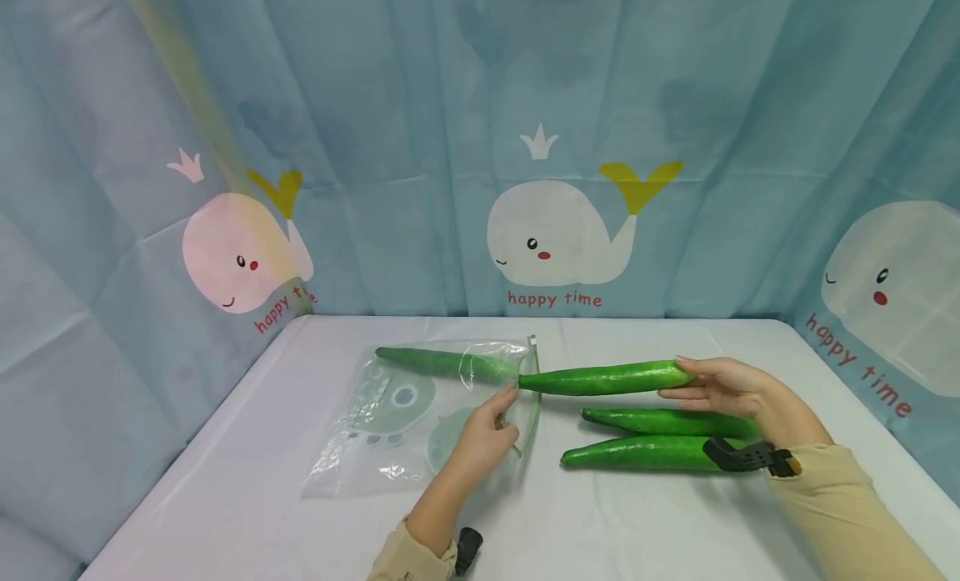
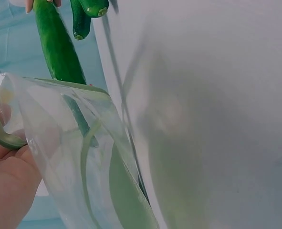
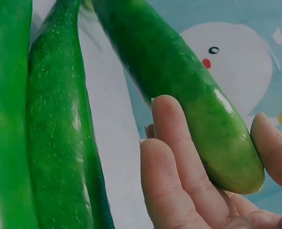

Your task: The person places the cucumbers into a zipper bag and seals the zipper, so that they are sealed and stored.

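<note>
My right hand (image 1: 723, 388) grips a long green cucumber (image 1: 607, 378) by its right end, thumb on one side and fingers on the other. Its narrow left tip is at the mouth of a clear zip bag (image 1: 337, 473) with green cartoon prints; in the left wrist view, the tip shows through the plastic. At that opening, my left hand (image 1: 483, 435) pinches the green-edged rim (image 2: 7, 140). Inside the bag, along its far side, lies another cucumber (image 1: 442, 362).
Two more cucumbers, a farther one (image 1: 637, 420) and a nearer one (image 1: 637, 453), lie side by side under my right forearm. The white-covered table (image 1: 240, 448) meets a blue whale-print curtain (image 1: 405, 247) at the back and sides.
</note>
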